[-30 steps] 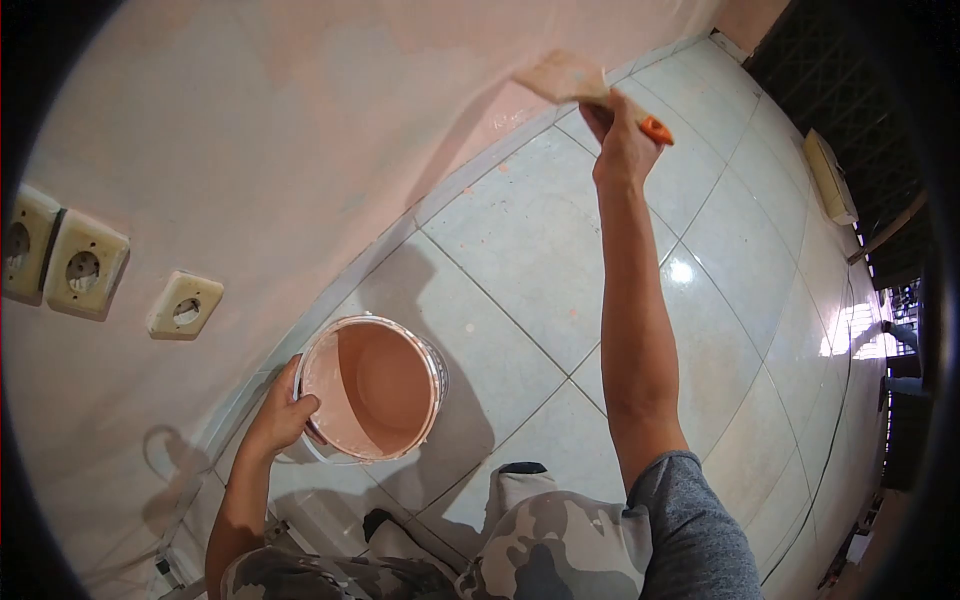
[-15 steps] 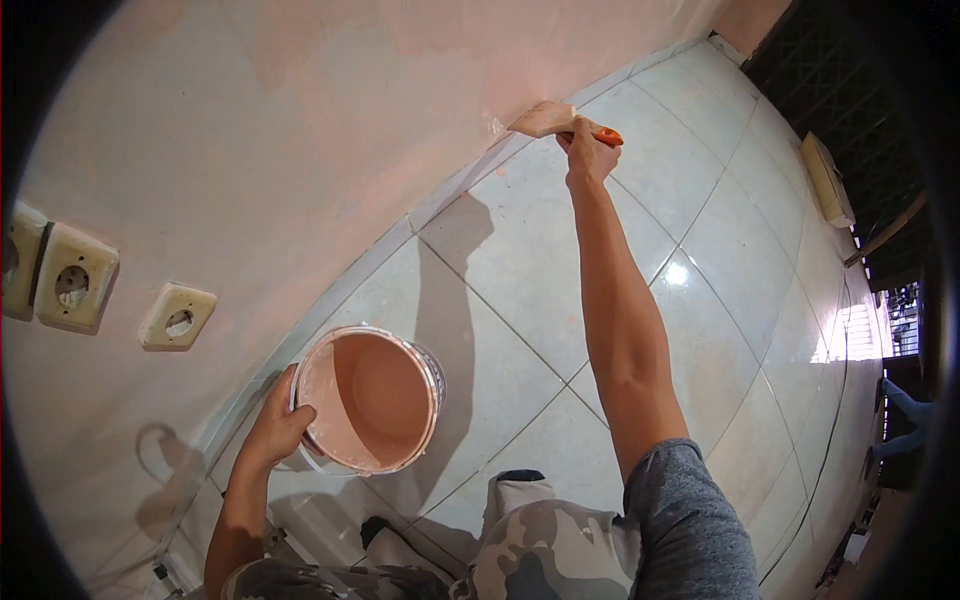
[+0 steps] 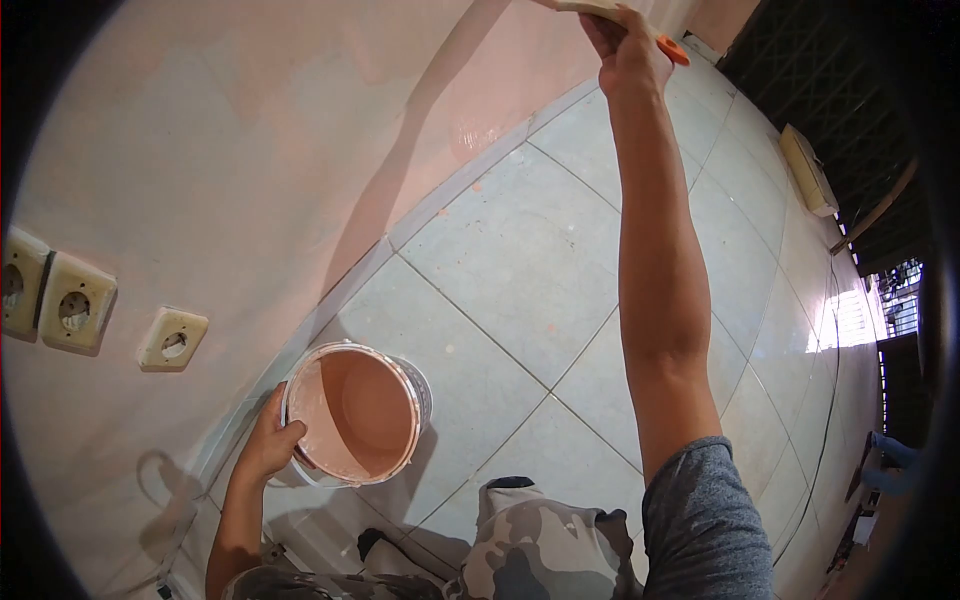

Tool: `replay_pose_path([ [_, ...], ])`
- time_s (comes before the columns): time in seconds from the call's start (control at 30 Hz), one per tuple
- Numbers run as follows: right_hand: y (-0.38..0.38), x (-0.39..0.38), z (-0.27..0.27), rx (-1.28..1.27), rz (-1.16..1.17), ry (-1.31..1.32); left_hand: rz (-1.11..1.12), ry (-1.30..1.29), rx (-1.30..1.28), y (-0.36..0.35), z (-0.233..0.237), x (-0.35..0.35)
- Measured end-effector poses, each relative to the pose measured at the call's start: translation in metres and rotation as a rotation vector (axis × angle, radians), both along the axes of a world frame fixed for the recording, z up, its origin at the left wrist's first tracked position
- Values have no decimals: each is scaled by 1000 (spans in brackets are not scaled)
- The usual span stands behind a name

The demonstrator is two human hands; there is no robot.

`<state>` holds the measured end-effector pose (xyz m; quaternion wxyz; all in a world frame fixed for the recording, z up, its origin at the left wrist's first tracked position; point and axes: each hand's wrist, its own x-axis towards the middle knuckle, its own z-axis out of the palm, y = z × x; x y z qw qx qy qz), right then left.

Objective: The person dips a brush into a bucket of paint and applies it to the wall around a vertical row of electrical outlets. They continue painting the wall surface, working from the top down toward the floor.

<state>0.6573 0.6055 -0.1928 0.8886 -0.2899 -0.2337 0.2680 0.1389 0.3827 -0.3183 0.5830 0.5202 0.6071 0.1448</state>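
The right hand [image 3: 637,62] is far out in front, at the top of the view. It is closed around the handle of a paint brush [image 3: 585,7]. The orange end [image 3: 675,50] of the handle pokes out on the right side of the hand. The pale part of the brush sticks out on the left side, by the fingers. The top edge cuts off the rest, so I cannot tell if the brush touches the wall [image 3: 200,130].

The left hand [image 3: 268,437] is low down, near the wall. It grips the left side of a round bucket [image 3: 424,405], with the thumb over the rim. Most of the bucket is to the right of this hand. Its mouth faces up, and the inside is peach pink. A thin white handle [image 3: 322,484] hangs below the rim. I cannot tell if the bucket touches the tile floor [image 3: 500,300]. A wall socket [image 3: 173,340] is above the left hand.
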Motion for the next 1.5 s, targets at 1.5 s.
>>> replay_pose_path([
  [1.5,-13,-7,-210,-491,-348,91,12,-31,22,0,-6,-1],
])
